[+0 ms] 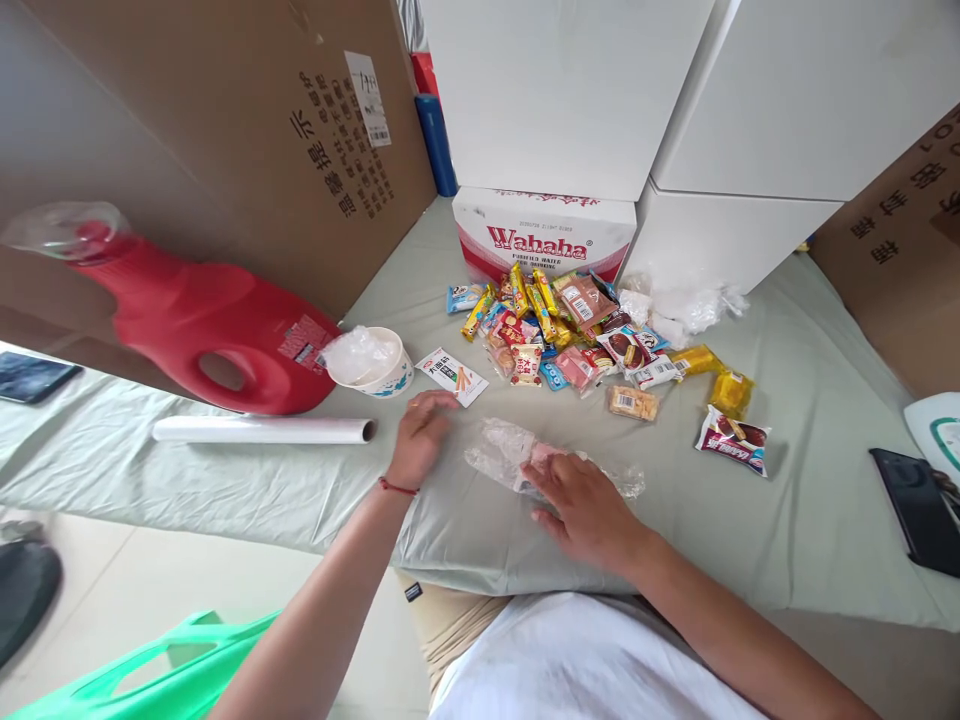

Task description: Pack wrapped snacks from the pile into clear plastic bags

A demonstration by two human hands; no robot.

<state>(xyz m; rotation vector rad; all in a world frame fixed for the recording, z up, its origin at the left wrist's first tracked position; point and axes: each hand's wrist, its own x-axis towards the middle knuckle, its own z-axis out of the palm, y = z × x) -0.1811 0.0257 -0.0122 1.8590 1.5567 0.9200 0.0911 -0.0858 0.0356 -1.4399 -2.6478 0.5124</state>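
Observation:
My left hand (421,440), with a thin red string at the wrist, hovers or rests at the near corner of a flat white snack packet (453,376). Its fingers are loosely stretched and hold nothing I can see. My right hand (589,505) lies over a small pink packet (547,455) wrapped in crinkled clear plastic film (496,455). Its fingertips press on the pink packet from above, and its thumb stands apart. Beyond both hands lies a heap of small snacks, with yellow-wrapped sticks (519,290), a brown sachet (587,302) and a red-and-white packet (526,365).
Left stand a red jug (225,330), a paper bowl (390,365) holding plastic, and a film roll (262,430). A Wahaha carton (544,235) stands behind the snacks, with crumpled clear plastic (690,305) beside it. A phone (919,510) lies right; a green bag (150,670) hangs below.

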